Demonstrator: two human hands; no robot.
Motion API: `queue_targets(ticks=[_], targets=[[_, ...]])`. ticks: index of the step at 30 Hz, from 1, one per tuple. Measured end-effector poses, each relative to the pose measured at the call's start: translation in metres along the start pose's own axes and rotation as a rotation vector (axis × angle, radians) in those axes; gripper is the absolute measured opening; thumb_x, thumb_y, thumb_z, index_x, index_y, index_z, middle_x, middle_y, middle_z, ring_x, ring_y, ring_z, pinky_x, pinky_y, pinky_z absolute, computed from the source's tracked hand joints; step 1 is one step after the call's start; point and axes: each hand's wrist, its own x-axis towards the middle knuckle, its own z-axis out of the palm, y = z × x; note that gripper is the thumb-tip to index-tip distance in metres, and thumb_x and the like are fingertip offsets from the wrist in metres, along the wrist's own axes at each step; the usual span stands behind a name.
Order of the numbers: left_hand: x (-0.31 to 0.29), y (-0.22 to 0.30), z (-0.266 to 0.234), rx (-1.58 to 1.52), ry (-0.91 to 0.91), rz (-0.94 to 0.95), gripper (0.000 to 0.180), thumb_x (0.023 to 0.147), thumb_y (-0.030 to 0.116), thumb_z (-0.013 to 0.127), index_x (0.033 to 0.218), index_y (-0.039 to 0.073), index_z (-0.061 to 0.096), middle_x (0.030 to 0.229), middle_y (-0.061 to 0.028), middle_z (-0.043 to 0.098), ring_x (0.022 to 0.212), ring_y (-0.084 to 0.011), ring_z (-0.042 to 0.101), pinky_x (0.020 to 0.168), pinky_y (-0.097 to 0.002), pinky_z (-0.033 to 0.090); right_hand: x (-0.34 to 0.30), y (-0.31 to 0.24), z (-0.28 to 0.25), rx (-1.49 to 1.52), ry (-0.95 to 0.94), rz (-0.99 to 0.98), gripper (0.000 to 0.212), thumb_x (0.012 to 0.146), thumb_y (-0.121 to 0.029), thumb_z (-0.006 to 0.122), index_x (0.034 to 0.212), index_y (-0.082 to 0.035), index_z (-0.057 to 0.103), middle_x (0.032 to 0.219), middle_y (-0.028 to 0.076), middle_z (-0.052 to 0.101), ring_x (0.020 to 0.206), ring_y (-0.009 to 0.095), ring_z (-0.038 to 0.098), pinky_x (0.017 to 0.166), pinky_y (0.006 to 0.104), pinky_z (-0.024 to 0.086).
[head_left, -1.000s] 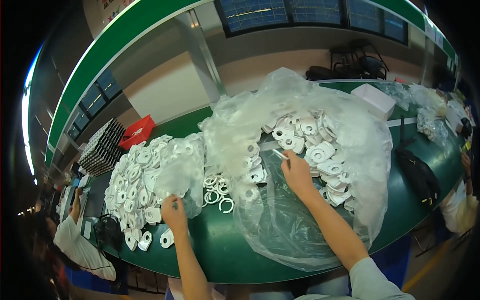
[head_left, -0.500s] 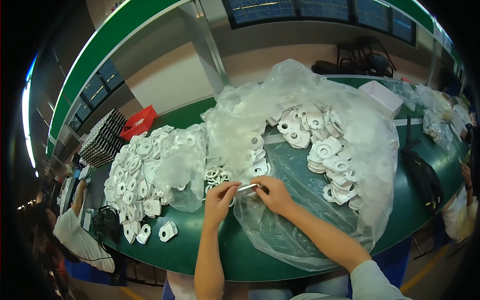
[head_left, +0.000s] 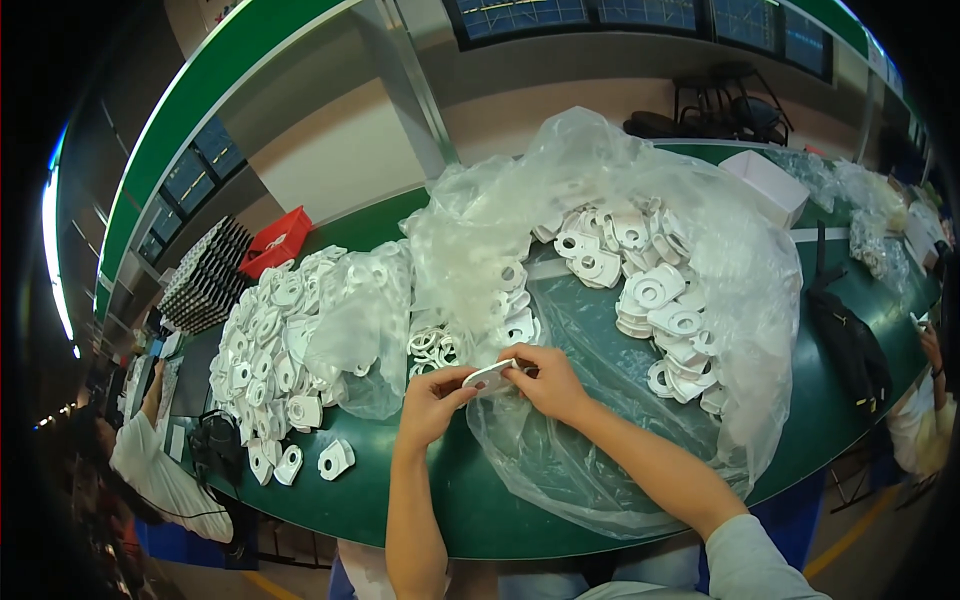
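Observation:
Between my two hands is a white plastic part (head_left: 489, 376), a flat plate seen at a slant. My left hand (head_left: 432, 404) pinches its left end, and my right hand (head_left: 546, 383) grips the right end with thumb and fingers. Just beyond my left hand lies a small heap of white rings (head_left: 433, 346). A large clear plastic bag (head_left: 600, 490) spreads under and past my right hand, with several white plates with round holes (head_left: 655, 290) inside it. To the left rises a big pile of similar white parts (head_left: 262, 350).
One loose white part (head_left: 336, 459) lies near the front edge. Stacked black trays (head_left: 205, 275) and a red bin (head_left: 276, 242) stand at the far left. A white box (head_left: 764, 188) is at the back right, a black bag (head_left: 846, 345) at the right. Other people sit at both sides.
The white part has tilted, so its flat face shows more than the thin edge seen before. Both hands stay closed on it, shifted only slightly.

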Motion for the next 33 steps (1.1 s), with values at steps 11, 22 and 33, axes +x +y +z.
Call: queue_targets(ticks=[11,22,33], targets=[[-0.001,0.008,0.002,0.052,0.010,0.214,0.023,0.071,-0.013,0.058,0.088,-0.001,0.067,0.104,-0.0091,0.061,0.097,-0.0154,0.058,0.081,-0.0273,0.048,0.004,-0.004,-0.023,1.105,-0.421,0.630,0.052,0.092,-0.038,0.047,0.129,-0.002,0.040,0.107,0.010,0.059,0.095,0.030,0.059,0.086,0.0394,0.049],[-0.003,0.010,-0.010,0.291,0.292,0.196,0.016,0.068,-0.004,0.067,0.084,-0.001,0.067,0.096,-0.0066,0.060,0.076,-0.0111,0.056,0.067,-0.0252,0.047,0.001,-0.011,-0.013,0.667,-0.337,0.641,0.030,0.089,-0.018,0.055,0.113,0.000,0.053,0.093,0.011,0.062,0.076,0.017,0.064,0.061,0.0260,0.054],[-0.005,-0.027,-0.021,0.912,0.231,0.244,0.037,0.062,0.013,0.077,0.092,-0.001,0.060,0.071,-0.0066,0.056,0.063,-0.0158,0.054,0.059,-0.0284,0.046,0.001,-0.003,-0.007,0.698,-0.286,0.608,0.033,0.093,-0.024,0.049,0.112,0.003,0.051,0.095,0.013,0.062,0.080,0.021,0.064,0.067,0.0291,0.055]])
